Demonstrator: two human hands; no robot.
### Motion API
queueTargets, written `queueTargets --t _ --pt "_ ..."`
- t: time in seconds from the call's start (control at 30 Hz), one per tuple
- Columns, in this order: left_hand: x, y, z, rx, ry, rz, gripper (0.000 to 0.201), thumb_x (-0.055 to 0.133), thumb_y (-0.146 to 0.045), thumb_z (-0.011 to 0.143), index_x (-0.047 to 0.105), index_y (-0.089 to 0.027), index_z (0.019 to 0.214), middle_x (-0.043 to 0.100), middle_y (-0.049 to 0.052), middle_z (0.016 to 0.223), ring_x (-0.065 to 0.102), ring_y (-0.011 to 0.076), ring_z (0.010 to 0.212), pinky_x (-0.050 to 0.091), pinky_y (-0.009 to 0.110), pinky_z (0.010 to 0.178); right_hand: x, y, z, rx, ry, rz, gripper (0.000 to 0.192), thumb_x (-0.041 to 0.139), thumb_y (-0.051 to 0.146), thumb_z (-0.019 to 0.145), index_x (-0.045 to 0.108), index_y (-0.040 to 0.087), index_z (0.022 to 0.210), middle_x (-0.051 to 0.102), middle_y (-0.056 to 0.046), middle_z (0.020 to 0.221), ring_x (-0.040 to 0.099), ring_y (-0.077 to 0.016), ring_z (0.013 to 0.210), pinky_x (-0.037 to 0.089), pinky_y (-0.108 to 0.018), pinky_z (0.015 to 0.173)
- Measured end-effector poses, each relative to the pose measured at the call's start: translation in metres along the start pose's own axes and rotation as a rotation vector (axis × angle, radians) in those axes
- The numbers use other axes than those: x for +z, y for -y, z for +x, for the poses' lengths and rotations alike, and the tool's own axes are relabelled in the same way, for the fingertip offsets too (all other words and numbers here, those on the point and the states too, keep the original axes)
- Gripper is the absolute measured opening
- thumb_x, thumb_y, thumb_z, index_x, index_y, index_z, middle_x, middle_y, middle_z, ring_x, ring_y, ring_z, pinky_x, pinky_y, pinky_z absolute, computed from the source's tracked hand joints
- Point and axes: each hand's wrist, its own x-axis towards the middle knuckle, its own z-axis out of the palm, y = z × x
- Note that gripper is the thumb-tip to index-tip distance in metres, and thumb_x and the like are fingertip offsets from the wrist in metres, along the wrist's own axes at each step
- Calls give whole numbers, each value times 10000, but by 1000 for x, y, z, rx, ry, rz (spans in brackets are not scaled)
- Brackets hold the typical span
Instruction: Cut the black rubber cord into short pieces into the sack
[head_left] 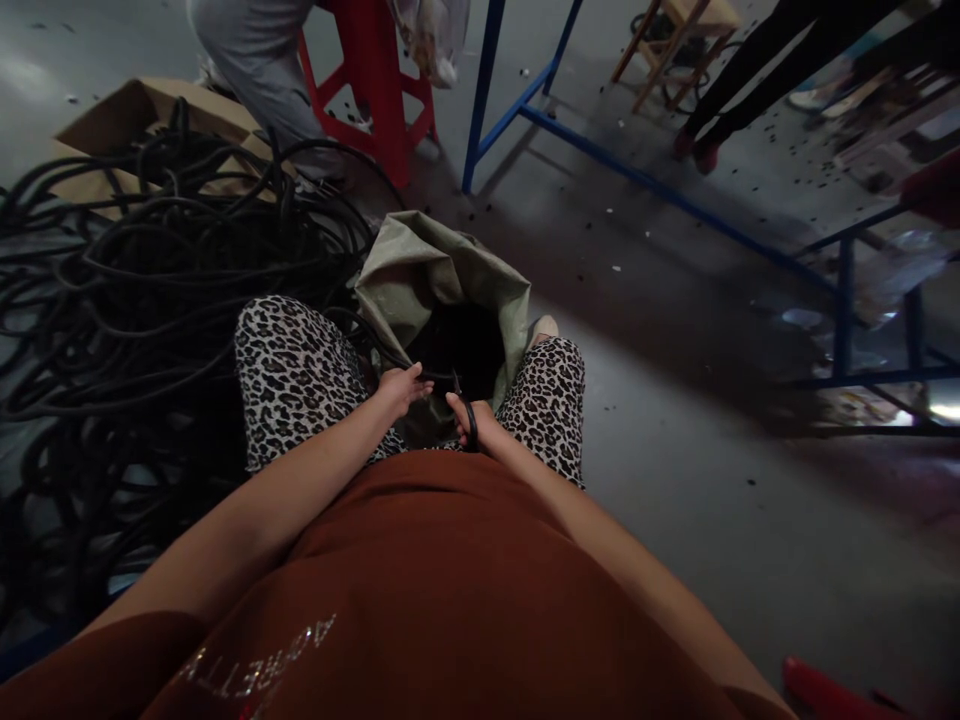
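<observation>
My left hand [405, 389] is closed on a black rubber cord [382, 345], whose end points right, over the sack's mouth. In my right hand [480, 424] is a pair of black-handled scissors [471, 425], blades pointing up toward the cord's end. Whether the blades touch the cord I cannot make out. Between my knees stands an open greenish woven sack [480, 265], its inside dark and its contents hidden. The cord runs back to the left, toward a large tangled heap of black cord [165, 260] beside my left leg.
Behind the heap is an open cardboard box [135, 110]. A red plastic stool [371, 90] and a seated person's leg [259, 60] are ahead. A blue metal frame [637, 178] crosses the right side. Small black bits lie scattered on the floor; another person's legs [757, 70] stand far right.
</observation>
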Motion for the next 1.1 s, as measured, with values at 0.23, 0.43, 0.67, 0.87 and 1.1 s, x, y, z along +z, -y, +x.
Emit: queueTargets --t 0.23,0.43,0.67,0.87,1.1 --pt "0 0 4 -13 -16 3 139 634 -186 819 507 -129 830 600 44 590 629 154 494 547 279 568 -1 -1 1 -27 0 -15 456 500 536 875 515 140 650 473 12 422 430 -88 271 330 -182 273" --pt "-1 -2 4 -22 -32 -20 159 663 -191 797 525 -123 838 616 56 603 634 157 501 545 278 578 -2 6 -11 -27 -19 9 467 508 509 887 498 138 605 433 28 396 402 -73 261 289 -169 266" --pt "-1 -3 4 32 2 -58 133 628 -171 817 503 -130 799 617 62 600 651 175 537 552 306 608 -5 11 -21 11 11 76 494 509 580 864 505 132 656 449 33 415 428 -65 286 307 -148 281" --pt "1 -4 5 18 22 -119 171 653 -190 802 506 -118 849 612 50 612 653 173 542 556 303 595 -5 13 -24 92 89 71 542 426 643 871 539 118 797 536 -19 463 535 -124 356 399 -188 323" --pt "1 -4 3 21 32 -111 147 632 -180 817 497 -128 843 613 53 608 655 175 549 561 306 598 -6 4 -11 14 28 -153 579 492 680 807 590 112 750 554 -51 446 548 -149 355 404 -206 335"
